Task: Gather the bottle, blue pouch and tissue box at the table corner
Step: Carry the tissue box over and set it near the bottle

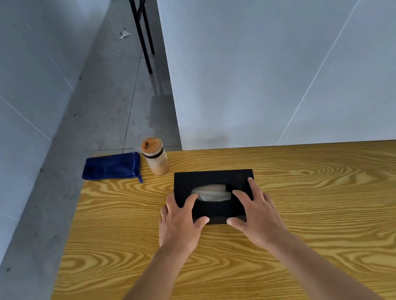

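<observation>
A black tissue box (212,181) with a white tissue showing in its slot lies on the wooden table (308,223). My left hand (180,221) grips its left end and my right hand (256,208) grips its right end, thumbs on the near side. A tan bottle (156,160) with a wooden lid stands upright at the far left table corner, a short way beyond the box. A blue pouch (112,167) lies flat just left of the bottle, at the table's left edge.
A white wall panel (293,55) rises along the table's far edge. The table's left edge drops to a grey floor (66,185). Another table with black legs (142,28) stands farther back.
</observation>
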